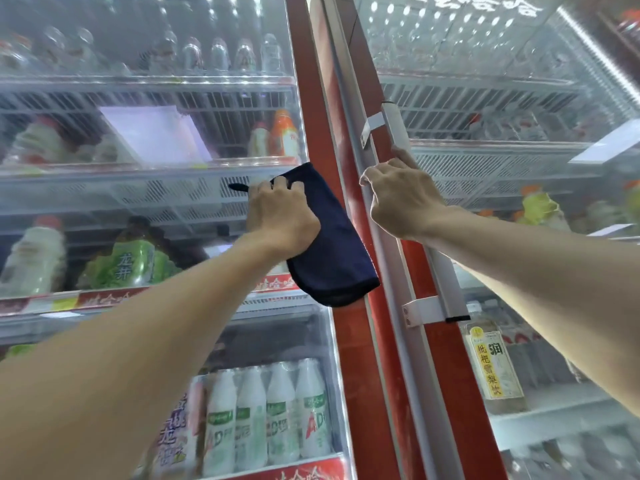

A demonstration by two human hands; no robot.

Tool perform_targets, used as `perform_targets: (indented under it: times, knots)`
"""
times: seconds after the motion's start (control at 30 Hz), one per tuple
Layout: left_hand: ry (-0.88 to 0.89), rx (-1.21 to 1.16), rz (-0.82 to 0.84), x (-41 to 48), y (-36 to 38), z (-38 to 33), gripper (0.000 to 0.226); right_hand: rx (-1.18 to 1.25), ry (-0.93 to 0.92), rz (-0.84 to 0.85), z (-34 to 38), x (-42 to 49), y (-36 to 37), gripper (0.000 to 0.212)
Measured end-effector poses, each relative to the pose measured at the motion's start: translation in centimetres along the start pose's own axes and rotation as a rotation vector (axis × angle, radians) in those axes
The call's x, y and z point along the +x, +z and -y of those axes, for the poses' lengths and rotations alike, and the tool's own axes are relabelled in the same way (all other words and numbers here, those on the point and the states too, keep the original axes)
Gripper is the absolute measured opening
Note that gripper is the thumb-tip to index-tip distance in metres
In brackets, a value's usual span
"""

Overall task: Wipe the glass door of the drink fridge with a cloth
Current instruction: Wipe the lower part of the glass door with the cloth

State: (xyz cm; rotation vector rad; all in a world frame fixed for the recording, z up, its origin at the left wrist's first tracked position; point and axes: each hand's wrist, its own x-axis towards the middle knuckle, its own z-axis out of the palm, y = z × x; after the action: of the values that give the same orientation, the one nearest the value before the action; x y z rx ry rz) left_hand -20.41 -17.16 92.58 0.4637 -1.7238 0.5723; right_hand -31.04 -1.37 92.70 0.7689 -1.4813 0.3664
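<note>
Left hand (280, 216) grips a dark blue cloth (336, 251), fingers curled over its upper part, holding it against the left glass door (156, 202) near that door's right edge. The cloth hangs folded below the hand, and its lower end overlaps the red frame (360, 375) between the two doors. Right hand (398, 199) is clenched round the silver handle (396, 126) of the right door (519, 98), fingers wrapped behind the bar at about its upper third. The handle runs along the door's left edge on two brackets. The right door may be slightly ajar; the wide-angle view makes this hard to judge.

Behind the left glass, which looks fogged: an orange bottle (284, 133) on an upper shelf, a green bottle (133, 263) at mid level, and a row of white bottles (266, 414) at the bottom. Behind the right glass stands a clear bottle with a yellow label (493, 368).
</note>
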Motion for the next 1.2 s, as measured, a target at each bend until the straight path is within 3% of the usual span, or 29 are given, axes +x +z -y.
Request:
perform_targets:
  times: [0.07, 0.17, 0.27, 0.37, 0.43, 0.5, 0.63, 0.8, 0.93, 1.03, 1.1, 1.2]
  knots:
    - [0.124, 0.032, 0.045, 0.5, -0.8, 2.2, 0.056, 0.008, -0.013, -0.121, 0.8, -0.1, 0.8, 0.037]
    - [0.236, 0.038, 0.112, 1.1, -1.3, 4.6, 0.063, 0.288, -0.05, -0.327, 5.4, -0.3, 2.2, 0.029]
    - [0.244, -0.197, 0.135, 1.1, -1.2, 6.0, 0.06, 0.551, 0.017, -0.328, 10.4, -0.5, 4.5, 0.029]
    - [0.273, -0.57, -0.141, -1.2, -0.5, 8.0, 0.046, 0.413, 0.127, -0.172, 12.3, -1.4, 6.9, 0.052]
    - [0.267, -0.559, -0.41, -4.5, 0.2, 10.2, 0.032, 0.314, 0.102, -0.116, 12.1, -1.6, 7.4, 0.065]
    - [0.219, -0.46, -0.532, -7.6, 1.1, 13.3, 0.027, 0.245, 0.012, -0.038, 11.4, -0.9, 7.2, 0.074]
    - [0.173, -0.233, -0.455, -9.9, 4.5, 19.7, 0.039, 0.064, -0.104, 0.051, 10.5, 1.8, 7.2, 0.076]
    - [0.217, -0.265, -0.355, -10.6, 6.2, 20.3, 0.043, 0.074, -0.053, 0.066, 13.3, 0.4, 7.2, 0.068]
    - [0.14, -0.413, -0.397, -10.8, 5.4, 20.9, 0.043, 0.106, -0.302, 0.088, 19.2, -6.2, 7.6, 0.065]
    - [0.115, -0.4, -0.403, -10.8, 4.4, 22.7, 0.046, 0.133, -0.462, 0.093, 19.0, -6.4, 7.4, 0.06]
    - [0.14, -0.361, -0.389, -10.5, 4.1, 24.6, 0.044, 0.173, -0.457, 0.07, 18.3, -3.6, 6.9, 0.056]
    - [0.096, -0.387, -0.348, -9.9, 4.1, 27.3, 0.042, 0.214, -0.307, -0.007, 18.9, 0.9, 6.3, 0.052]
